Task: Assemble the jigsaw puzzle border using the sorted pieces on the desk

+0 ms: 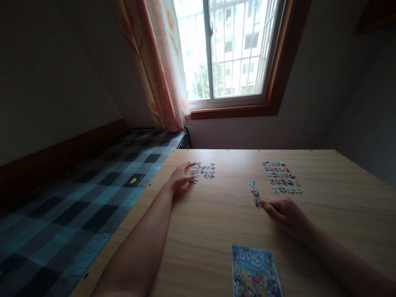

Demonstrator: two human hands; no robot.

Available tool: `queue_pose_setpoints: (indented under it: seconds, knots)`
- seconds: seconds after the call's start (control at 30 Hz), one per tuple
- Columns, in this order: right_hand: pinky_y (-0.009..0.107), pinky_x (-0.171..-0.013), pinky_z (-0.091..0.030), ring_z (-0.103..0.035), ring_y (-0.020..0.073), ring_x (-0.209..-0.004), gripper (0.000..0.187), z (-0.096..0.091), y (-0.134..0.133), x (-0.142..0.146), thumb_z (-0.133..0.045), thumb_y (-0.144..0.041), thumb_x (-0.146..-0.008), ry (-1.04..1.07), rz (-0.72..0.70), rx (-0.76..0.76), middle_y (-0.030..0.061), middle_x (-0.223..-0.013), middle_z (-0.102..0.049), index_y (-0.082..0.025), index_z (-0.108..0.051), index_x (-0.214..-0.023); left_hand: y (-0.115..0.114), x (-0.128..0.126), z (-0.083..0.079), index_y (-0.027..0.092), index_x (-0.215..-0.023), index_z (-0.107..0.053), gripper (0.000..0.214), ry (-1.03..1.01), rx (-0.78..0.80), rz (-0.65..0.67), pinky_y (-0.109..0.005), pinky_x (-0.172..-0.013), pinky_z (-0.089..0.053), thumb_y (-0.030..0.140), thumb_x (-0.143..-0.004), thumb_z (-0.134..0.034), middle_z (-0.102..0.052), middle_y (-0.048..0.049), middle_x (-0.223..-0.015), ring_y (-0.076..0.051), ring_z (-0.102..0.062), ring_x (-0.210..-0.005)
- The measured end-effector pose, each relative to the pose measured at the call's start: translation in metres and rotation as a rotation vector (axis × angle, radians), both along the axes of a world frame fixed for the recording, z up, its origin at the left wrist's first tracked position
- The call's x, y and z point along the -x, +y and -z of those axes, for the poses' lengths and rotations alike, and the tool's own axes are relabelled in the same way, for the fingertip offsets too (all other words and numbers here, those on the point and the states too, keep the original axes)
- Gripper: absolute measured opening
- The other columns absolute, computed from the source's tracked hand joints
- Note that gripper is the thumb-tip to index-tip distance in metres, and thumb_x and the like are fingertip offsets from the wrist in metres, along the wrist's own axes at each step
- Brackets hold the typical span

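Observation:
My left hand (181, 176) lies on the wooden table (216, 231), fingers stretched out and touching a small group of loose puzzle pieces (204, 170) at the far left. My right hand (283, 212) rests closed on the table, its fingertips pinched at the near end of a short joined strip of puzzle pieces (255, 193). Whether it holds a piece is hidden. A larger spread of loose pieces (281, 177) lies beyond the right hand. A colourful printed card or box lid (255, 272) lies flat near the table's front edge.
A bed with a dark checked cover (68, 206) runs along the table's left side. Behind the table are a window (232, 53) with bars and a pale patterned curtain (161, 70). Walls close in on both sides.

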State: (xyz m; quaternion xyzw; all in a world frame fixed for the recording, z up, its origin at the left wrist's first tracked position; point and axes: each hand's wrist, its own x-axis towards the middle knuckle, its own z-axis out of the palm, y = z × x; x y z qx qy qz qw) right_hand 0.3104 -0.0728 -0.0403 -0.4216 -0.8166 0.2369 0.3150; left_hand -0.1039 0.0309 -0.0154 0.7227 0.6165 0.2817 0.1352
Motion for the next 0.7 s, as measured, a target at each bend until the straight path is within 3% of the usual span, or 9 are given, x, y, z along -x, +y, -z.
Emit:
queue_pose_setpoints:
  seconds: [0.17,0.33,0.7]
  knots:
    - [0.027,-0.056,-0.027,-0.034,0.0096,-0.05,0.054,0.0016,0.0005,-0.0005,-0.036,-0.051,-0.098,-0.001,-0.004,0.009,-0.0019,-0.053,-0.033,-0.019,-0.026,-0.056,-0.0013,-0.0036,-0.0032,0.024,-0.125,-0.067,0.059,0.024,0.012,-0.011,-0.044,-0.117,-0.03,0.024,-0.066,-0.071,-0.054,-0.0086,-0.145,-0.03,-0.044,-0.138]
    - [0.028,-0.056,-0.027,-0.034,0.01,-0.05,0.054,0.0047,0.0015,-0.0018,-0.037,-0.051,-0.098,0.001,-0.001,0.025,-0.0016,-0.052,-0.034,-0.02,-0.028,-0.056,0.0039,-0.0027,0.0015,0.016,-0.124,-0.067,0.05,-0.153,-0.053,-0.163,-0.038,-0.111,-0.039,0.019,-0.075,-0.055,-0.064,-0.0095,-0.132,-0.026,-0.056,-0.125]
    - [0.027,-0.054,-0.026,-0.033,0.0092,-0.049,0.053,0.0004,0.0006,0.0004,-0.038,-0.05,-0.098,0.012,-0.01,0.01,-0.0022,-0.052,-0.031,-0.019,-0.025,-0.056,0.0082,-0.0005,0.0061,0.013,-0.121,-0.069,0.045,-0.23,-0.065,-0.247,-0.038,-0.108,-0.043,0.032,-0.089,-0.043,-0.067,-0.0114,-0.129,-0.026,-0.059,-0.122]
